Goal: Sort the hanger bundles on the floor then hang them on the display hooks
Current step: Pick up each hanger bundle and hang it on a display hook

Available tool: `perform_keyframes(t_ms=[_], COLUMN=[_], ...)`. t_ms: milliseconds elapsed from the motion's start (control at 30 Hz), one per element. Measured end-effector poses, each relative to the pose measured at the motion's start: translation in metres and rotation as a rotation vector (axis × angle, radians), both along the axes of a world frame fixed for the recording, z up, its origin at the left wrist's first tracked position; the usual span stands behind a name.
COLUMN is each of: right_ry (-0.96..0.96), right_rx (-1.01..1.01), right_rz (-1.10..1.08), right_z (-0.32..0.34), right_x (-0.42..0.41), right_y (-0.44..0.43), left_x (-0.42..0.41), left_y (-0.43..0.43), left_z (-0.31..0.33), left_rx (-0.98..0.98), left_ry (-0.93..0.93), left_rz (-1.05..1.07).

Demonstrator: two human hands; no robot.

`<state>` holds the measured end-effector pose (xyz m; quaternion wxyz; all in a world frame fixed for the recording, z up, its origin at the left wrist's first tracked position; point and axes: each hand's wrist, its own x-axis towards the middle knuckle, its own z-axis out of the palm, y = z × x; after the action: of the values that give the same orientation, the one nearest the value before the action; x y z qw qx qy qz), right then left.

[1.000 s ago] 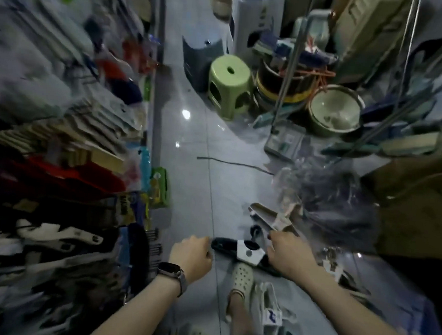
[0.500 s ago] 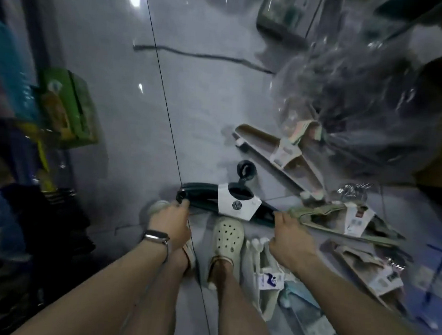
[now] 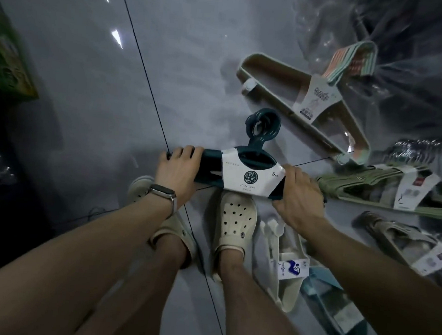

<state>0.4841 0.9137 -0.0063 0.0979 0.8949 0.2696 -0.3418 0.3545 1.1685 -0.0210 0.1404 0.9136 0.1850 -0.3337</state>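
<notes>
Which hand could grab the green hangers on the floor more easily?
Probably the right hand: it grips the teal bundle at the end nearest the green hangers. The left hand holds the far end.

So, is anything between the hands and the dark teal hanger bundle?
Nothing visible: the left hand and right hand grip the ends of the dark teal hanger bundle. The display hooks are out of view.

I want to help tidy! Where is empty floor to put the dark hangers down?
Bare grey tiled floor lies left of and beyond the dark teal plastic hanger bundle, from the green cardboard box across to the beige plastic hanger bundle. The right is crowded: an olive hanger bundle, a white hanger bundle, a clear plastic bag.
</notes>
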Motion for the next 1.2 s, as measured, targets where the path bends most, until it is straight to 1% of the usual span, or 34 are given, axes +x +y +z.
perform_keyframes(t_ms=[100,200,333,433,500,567,633,700,733,800,833,867,900,933,1000,1033,1200], right_ry=[-0.005,0.000,0.048,0.075,0.078,0.068,0.057,0.044,0.049,0.083,0.115,0.152,0.191,0.225,0.277,0.296,0.390], right_rx=[0.036,0.070,0.125,0.210,0.300,0.376,0.468,0.556,0.593,0.677,0.731,0.785,0.834,0.870,0.945,0.985,1.107], right_rz=[-0.004,-0.003,0.030,0.016,-0.006,-0.010,-0.038,-0.084,-0.104,-0.136,-0.146,-0.151,-0.157,-0.157,-0.128,-0.112,-0.006], right_z=[0.043,0.109,0.212,0.298,0.357,0.413,0.466,0.516,0.539,0.581,0.599,0.617,0.633,0.650,0.683,0.697,0.759], right_x=[0.008,0.022,0.050,0.070,0.079,0.084,0.087,0.086,0.084,0.077,0.073,0.068,0.062,0.055,0.043,0.037,0.011], right_y=[0.005,0.018,0.046,0.075,0.094,0.109,0.121,0.132,0.138,0.152,0.160,0.169,0.181,0.193,0.215,0.226,0.284], left_x=[0.006,0.015,0.027,0.032,0.032,0.029,0.026,0.023,0.020,0.013,0.010,0.006,0.001,-0.002,-0.005,-0.006,-0.020], left_y=[0.011,0.026,0.055,0.078,0.093,0.106,0.116,0.124,0.127,0.131,0.130,0.128,0.125,0.120,0.108,0.103,0.109], left_z=[0.045,0.110,0.215,0.312,0.380,0.445,0.511,0.575,0.604,0.657,0.680,0.704,0.727,0.749,0.788,0.807,0.874], left_rx=[-0.049,-0.049,-0.009,0.034,0.076,0.118,0.114,0.015,-0.103,-0.476,-0.665,-0.806,-0.897,-0.926,-0.868,-0.827,-0.645], left_ry=[-0.043,-0.034,-0.104,-0.235,-0.338,-0.452,-0.587,-0.726,-0.753,-0.841,-0.866,-0.879,-0.884,-0.888,-0.911,-0.941,-1.211], left_rz=[0.035,0.056,0.127,0.213,0.298,0.429,0.668,1.013,1.201,1.497,1.596,1.649,1.646,1.603,1.450,1.409,1.477])
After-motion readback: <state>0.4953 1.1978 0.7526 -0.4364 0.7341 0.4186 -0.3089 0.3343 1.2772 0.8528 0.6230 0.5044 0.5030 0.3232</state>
